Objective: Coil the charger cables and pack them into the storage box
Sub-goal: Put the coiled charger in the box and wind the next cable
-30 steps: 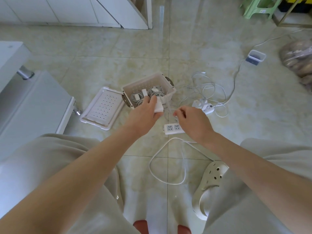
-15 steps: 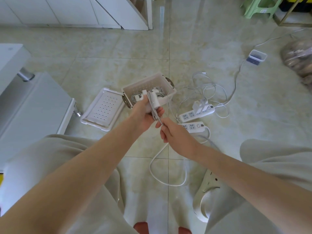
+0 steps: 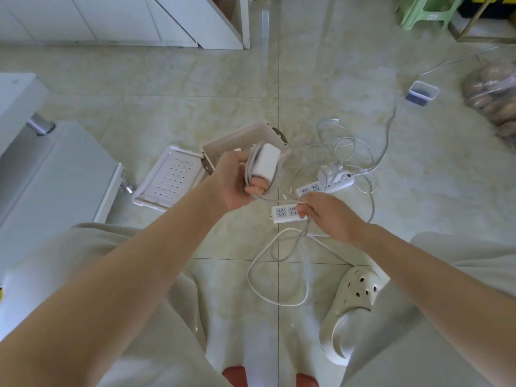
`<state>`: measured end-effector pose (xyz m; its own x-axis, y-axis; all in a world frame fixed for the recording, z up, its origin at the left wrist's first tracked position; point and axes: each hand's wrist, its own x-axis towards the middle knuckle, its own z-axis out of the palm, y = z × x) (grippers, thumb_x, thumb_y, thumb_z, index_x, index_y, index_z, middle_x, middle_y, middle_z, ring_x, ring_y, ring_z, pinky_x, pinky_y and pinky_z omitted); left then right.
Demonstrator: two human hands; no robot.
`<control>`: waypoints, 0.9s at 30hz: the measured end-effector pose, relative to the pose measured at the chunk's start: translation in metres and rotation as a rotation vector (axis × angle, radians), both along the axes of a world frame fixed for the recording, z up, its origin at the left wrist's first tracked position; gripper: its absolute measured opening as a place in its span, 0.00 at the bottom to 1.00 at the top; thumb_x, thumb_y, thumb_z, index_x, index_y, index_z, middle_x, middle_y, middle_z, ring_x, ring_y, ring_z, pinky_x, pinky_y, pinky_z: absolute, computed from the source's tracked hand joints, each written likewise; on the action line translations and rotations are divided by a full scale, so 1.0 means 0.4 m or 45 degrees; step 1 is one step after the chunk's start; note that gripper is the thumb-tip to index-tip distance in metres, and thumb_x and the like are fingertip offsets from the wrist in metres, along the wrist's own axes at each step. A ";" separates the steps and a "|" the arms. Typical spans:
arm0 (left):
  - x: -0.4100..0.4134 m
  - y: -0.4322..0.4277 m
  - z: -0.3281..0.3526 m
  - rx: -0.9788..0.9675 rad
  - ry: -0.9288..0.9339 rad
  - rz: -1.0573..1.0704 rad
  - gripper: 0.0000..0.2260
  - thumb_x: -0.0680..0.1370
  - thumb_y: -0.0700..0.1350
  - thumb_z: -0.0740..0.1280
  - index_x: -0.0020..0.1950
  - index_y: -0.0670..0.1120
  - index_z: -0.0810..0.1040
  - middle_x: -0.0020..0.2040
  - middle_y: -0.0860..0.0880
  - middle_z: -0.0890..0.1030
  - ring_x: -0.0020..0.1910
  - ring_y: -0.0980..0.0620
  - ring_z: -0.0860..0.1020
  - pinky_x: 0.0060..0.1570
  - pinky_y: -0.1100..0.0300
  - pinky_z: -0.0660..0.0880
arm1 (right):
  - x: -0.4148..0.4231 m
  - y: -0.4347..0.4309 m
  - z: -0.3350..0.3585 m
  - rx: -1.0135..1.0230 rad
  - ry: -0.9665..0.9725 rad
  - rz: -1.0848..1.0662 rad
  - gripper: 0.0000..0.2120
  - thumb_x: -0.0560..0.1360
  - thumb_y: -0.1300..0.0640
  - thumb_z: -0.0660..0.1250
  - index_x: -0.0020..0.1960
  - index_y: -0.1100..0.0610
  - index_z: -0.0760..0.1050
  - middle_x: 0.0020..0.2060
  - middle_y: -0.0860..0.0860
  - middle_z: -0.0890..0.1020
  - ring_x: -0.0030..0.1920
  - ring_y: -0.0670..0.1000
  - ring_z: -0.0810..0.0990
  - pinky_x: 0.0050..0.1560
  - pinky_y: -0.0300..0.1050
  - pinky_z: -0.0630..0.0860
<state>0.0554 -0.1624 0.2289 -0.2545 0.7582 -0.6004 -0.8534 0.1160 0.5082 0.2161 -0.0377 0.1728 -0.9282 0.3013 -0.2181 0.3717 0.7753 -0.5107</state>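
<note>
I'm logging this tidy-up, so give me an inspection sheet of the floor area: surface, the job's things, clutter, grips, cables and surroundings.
Surface: pale glossy tiled floor.
Job's things: storage box open, its lid flat on the floor beside it; charger held over the box with its cable partly wound round it.
Clutter: near power strip; far power strip; small container; slipper.
Grips: left hand grips the charger; right hand pinches the cable.
Cables: loose loop on the floor below the hands; tangle beyond the far power strip.
Surroundings: cabinet, green stool, bag.
</note>
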 end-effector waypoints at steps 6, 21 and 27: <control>0.009 -0.028 0.007 -0.090 0.209 -0.496 0.11 0.78 0.43 0.53 0.46 0.44 0.75 0.38 0.44 0.74 0.18 0.56 0.62 0.15 0.71 0.53 | 0.002 0.033 0.005 0.048 -0.036 0.059 0.12 0.79 0.54 0.59 0.49 0.59 0.78 0.46 0.51 0.73 0.43 0.48 0.71 0.43 0.42 0.65; 0.011 -0.071 -0.027 -0.763 1.566 -0.909 0.11 0.79 0.50 0.63 0.48 0.42 0.68 0.31 0.45 0.72 0.22 0.51 0.69 0.21 0.62 0.65 | -0.033 -0.014 0.056 0.427 0.280 0.202 0.13 0.78 0.53 0.62 0.44 0.61 0.80 0.43 0.55 0.76 0.49 0.56 0.74 0.48 0.42 0.65; 0.036 -0.064 -0.087 -0.700 2.041 -0.541 0.13 0.79 0.47 0.63 0.57 0.40 0.67 0.53 0.45 0.72 0.49 0.44 0.72 0.45 0.55 0.67 | -0.033 -0.110 0.077 0.033 0.289 -0.029 0.13 0.80 0.53 0.58 0.44 0.59 0.76 0.39 0.50 0.79 0.43 0.51 0.76 0.47 0.45 0.70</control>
<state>0.0698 -0.1878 0.1942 -0.6570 0.7360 -0.1633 0.5436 0.6126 0.5738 0.2028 -0.0818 0.2037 -0.9456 0.3254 0.0038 0.2669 0.7822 -0.5630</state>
